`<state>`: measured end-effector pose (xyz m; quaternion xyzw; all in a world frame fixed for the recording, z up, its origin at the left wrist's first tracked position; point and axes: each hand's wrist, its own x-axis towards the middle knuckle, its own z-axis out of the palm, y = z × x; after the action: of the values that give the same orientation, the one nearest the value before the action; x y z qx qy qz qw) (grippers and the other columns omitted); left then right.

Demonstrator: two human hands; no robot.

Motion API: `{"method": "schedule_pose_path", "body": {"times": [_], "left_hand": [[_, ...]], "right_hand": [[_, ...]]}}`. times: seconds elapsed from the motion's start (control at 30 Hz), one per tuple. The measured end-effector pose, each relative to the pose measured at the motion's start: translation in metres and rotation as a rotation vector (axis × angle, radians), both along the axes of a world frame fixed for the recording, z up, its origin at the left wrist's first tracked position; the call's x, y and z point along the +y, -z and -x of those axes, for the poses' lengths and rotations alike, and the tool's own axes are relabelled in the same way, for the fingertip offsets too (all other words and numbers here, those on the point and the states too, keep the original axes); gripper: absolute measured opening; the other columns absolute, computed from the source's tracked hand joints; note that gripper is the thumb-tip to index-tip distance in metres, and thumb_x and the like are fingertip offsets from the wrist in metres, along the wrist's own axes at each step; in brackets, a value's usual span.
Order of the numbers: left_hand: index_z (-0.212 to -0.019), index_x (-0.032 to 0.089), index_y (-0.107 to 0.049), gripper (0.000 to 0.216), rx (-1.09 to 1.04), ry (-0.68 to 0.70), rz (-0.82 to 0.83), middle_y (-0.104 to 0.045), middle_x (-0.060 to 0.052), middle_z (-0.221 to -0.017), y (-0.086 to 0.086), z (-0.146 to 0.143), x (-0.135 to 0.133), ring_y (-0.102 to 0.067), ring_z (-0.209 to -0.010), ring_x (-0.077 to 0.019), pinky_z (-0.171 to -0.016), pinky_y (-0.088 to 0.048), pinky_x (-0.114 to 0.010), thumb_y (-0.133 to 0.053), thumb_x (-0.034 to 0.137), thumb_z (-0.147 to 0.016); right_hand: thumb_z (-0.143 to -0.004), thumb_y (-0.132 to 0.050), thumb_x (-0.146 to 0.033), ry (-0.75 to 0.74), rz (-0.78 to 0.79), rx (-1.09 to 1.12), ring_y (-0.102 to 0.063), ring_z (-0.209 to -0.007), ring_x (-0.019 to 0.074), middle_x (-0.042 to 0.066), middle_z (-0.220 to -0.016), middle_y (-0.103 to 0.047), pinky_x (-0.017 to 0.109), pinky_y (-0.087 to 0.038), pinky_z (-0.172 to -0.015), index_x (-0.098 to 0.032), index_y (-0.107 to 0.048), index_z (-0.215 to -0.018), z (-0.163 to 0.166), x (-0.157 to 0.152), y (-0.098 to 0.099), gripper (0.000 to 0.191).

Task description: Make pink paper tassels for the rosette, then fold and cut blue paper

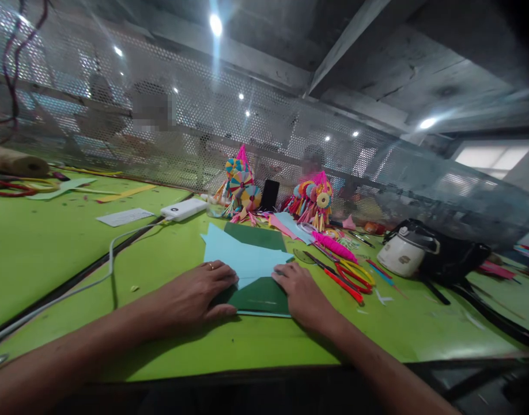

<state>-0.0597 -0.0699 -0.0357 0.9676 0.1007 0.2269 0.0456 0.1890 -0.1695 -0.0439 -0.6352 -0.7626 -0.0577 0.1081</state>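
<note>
A light blue sheet of paper [242, 259] with an irregular cut outline lies over a dark green sheet [262, 297] on the table in front of me. My left hand [199, 291] rests on the left side of the papers, palm down with the fingers stretched out. On the right side, my right hand [301, 291] lies flat, its fingertips on the blue paper's lower right part. A thin light blue edge shows beneath the green sheet's near side. Red-handled scissors [353, 276] lie just right of my right hand.
A white power bank [184, 210] with a cable [113, 253] lies left. Colourful tasselled paper ornaments [242, 184] and a phone [269, 195] stand at the back. A pink thread bundle [333, 246] lies right, before a white lidded pot [403, 253] and black bag [454, 253]. Perforated metal mesh [186, 127] rises behind.
</note>
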Motion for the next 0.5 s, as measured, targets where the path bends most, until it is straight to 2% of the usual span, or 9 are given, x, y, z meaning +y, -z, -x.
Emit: {"method": "schedule_pose_path", "body": {"times": [0.13, 0.37, 0.5], "left_hand": [[-0.115, 0.02, -0.056, 0.043, 0.053, -0.006, 0.035, -0.059, -0.009, -0.106, 0.0, 0.002, 0.001, -0.052, -0.097, -0.0229, -0.088, -0.04, -0.035, -0.045, 0.052, -0.088], [-0.12, 0.02, -0.055, 0.044, 0.061, -0.021, 0.033, -0.058, -0.009, -0.112, 0.0, 0.003, 0.002, -0.051, -0.102, -0.0235, -0.091, -0.04, -0.036, -0.046, 0.05, -0.089], [-0.124, 0.02, -0.053, 0.046, 0.086, -0.035, 0.025, -0.056, -0.011, -0.121, 0.004, 0.004, 0.004, -0.05, -0.11, -0.0254, -0.095, -0.04, -0.038, -0.045, 0.05, -0.089]], "right_hand": [[-0.083, -0.038, -0.002, 0.107, -0.036, 0.075, -0.041, -0.118, 0.0222, 0.009, -0.13, -0.052, 0.038, -0.035, -0.097, -0.018, -0.056, -0.126, -0.028, -0.008, 0.012, 0.049], [-0.079, -0.041, -0.001, 0.176, -0.12, 0.128, -0.043, -0.118, 0.0232, 0.01, -0.126, -0.055, 0.04, -0.037, -0.099, -0.016, -0.062, -0.118, -0.034, -0.006, 0.024, 0.048], [-0.076, -0.038, 0.002, 0.222, -0.258, 0.214, -0.044, -0.118, 0.0225, 0.011, -0.122, -0.057, 0.04, -0.038, -0.099, -0.016, -0.066, -0.11, -0.045, -0.004, 0.028, 0.047]]}}
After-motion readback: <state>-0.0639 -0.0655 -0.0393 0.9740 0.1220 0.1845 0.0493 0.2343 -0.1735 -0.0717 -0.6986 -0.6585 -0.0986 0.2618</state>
